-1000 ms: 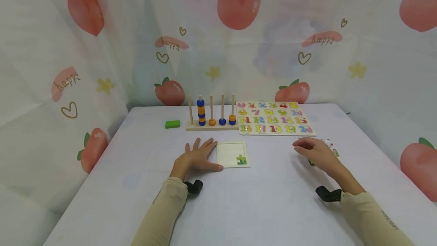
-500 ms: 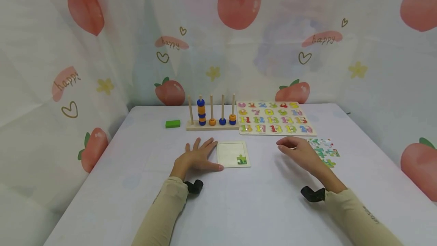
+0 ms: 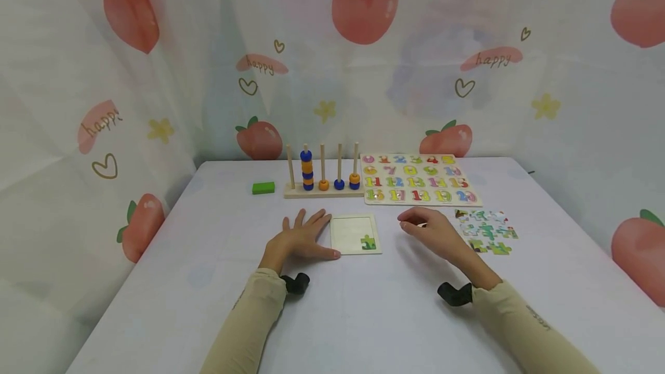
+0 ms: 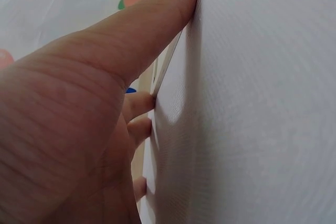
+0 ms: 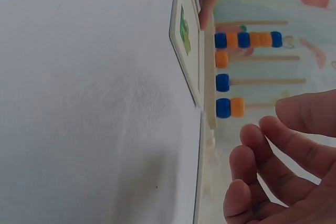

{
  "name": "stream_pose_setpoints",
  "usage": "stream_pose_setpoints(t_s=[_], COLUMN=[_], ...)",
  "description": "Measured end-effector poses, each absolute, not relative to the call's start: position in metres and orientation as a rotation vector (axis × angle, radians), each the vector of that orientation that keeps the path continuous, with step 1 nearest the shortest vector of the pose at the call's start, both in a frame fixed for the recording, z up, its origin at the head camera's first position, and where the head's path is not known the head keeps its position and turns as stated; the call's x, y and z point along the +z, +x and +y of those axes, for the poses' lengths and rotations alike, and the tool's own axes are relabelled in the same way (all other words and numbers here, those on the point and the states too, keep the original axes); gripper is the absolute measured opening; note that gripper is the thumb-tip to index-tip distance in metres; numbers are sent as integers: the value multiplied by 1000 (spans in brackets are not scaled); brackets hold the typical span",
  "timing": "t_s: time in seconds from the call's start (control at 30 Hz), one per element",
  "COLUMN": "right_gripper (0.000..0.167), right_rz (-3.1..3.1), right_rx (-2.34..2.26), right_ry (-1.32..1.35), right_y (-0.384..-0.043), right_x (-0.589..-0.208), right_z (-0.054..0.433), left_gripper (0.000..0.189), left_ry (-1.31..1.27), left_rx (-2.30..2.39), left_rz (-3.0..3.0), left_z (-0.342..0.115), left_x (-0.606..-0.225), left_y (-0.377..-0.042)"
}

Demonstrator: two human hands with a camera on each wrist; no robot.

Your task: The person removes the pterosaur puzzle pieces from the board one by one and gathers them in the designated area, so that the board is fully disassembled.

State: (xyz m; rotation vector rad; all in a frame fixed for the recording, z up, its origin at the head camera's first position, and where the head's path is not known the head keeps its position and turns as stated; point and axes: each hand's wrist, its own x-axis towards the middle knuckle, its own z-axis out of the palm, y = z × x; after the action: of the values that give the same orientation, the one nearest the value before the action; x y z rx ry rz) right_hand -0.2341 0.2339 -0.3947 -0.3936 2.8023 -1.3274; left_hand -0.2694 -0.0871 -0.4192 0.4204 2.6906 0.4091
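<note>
A square pale wooden puzzle tray [image 3: 350, 236] lies mid-table, with one green jigsaw piece [image 3: 368, 242] in its lower right corner. My left hand [image 3: 299, 242] rests along the tray's left side, fingers spread; its thumb [image 4: 157, 19] touches the near left corner. To the right of the tray, my right hand [image 3: 439, 238] hovers above the table. Its thumb and index finger pinch a small jigsaw piece [image 3: 423, 225], mostly hidden by the fingers; only a bit of edge shows. Several loose jigsaw pieces [image 3: 487, 231] lie flat beyond that hand.
Behind the tray stands a peg abacus [image 3: 323, 193] with blue and orange beads. A number board [image 3: 421, 180] lies right beside it, and a green block [image 3: 263, 188] to its left. A patterned curtain [image 3: 363, 91] hangs behind the table.
My right hand has moved left from over the loose jigsaw pieces towards the tray, uncovering those pieces. The left hand has stayed at the tray.
</note>
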Motion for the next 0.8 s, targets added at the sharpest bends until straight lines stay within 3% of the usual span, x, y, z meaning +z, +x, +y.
stream_pose_setpoints(t_s=[0.8], right_gripper=[23], right_rz=[2705], right_rx=[-1110], right_ry=[-747], right_y=[-250], right_x=[-413], right_z=[184], left_gripper=[106], left_ry=[412], left_rx=[410], left_rz=[2666], left_z=[-87], left_x=[-422], left_y=[-273])
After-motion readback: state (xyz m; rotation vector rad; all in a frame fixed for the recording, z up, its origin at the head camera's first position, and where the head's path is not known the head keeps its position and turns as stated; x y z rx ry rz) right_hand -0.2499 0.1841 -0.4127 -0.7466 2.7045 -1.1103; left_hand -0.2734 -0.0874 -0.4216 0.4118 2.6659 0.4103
